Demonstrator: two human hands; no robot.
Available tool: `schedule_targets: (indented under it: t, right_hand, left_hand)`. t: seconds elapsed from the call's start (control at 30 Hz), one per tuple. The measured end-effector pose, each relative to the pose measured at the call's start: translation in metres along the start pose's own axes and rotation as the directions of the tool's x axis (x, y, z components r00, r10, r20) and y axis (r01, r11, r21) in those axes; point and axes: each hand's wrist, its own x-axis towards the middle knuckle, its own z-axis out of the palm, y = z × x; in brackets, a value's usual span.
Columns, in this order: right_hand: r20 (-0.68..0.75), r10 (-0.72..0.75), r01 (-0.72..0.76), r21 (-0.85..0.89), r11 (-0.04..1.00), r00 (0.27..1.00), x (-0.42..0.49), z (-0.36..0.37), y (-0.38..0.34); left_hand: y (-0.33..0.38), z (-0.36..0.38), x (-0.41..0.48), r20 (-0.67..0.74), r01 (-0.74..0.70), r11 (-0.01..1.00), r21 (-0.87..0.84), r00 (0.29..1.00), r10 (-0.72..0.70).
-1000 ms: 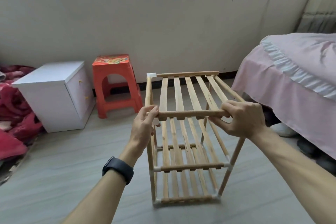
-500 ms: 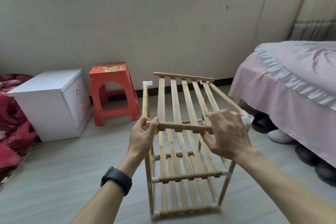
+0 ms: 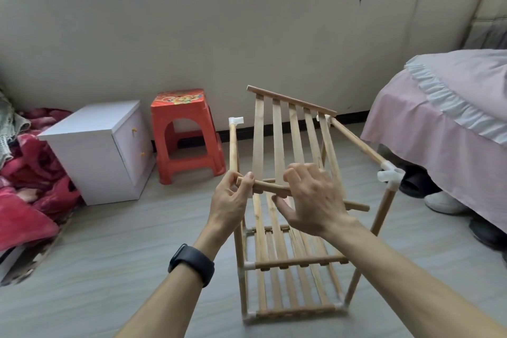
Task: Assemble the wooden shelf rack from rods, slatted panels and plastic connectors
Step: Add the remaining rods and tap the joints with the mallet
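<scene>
The wooden shelf rack stands on the floor in front of me, with two slatted shelves fitted low down. A loose slatted panel is tilted above its top, far end raised. My left hand grips the left end of the panel's near rod. My right hand holds the same rod near its middle, thumb under and fingers spread over the slats. White plastic connectors sit on the top corners, one at the back left and one at the front right.
A white cabinet and an orange plastic stool stand by the wall to the left. Red bedding lies at the far left. A bed with a pink cover is on the right, shoes under it.
The top panel has come off level: its far end rose and it swung to the left, out of the right front connector. My right hand slid left along the rod and its fingers spread.
</scene>
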Motion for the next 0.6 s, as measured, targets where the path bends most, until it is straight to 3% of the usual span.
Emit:
schedule_targets:
  t: [0.1,0.37,0.53,0.6]
  right_hand:
    - [0.053,-0.073,0.072,0.011,0.997,0.996,0.011,0.003,-0.013]
    - [-0.030,-0.229,0.230,0.039,0.972,0.973,0.034,-0.006,-0.023]
    - [-0.056,-0.139,0.142,0.057,0.988,0.989,0.044,-0.016,-0.041]
    - [-0.152,-0.115,0.134,0.129,0.983,0.982,0.053,-0.024,-0.050]
  left_hand:
    - [0.000,-0.001,-0.001,-0.007,0.003,1.000,-0.018,1.000,-0.003]
    - [0.003,-0.004,-0.006,-0.148,-0.015,0.999,-0.038,0.989,0.009]
    - [0.001,-0.008,-0.006,-0.230,0.025,0.999,-0.036,0.973,-0.032]
    - [0.001,-0.007,-0.003,-0.249,0.044,0.997,-0.055,0.967,-0.057]
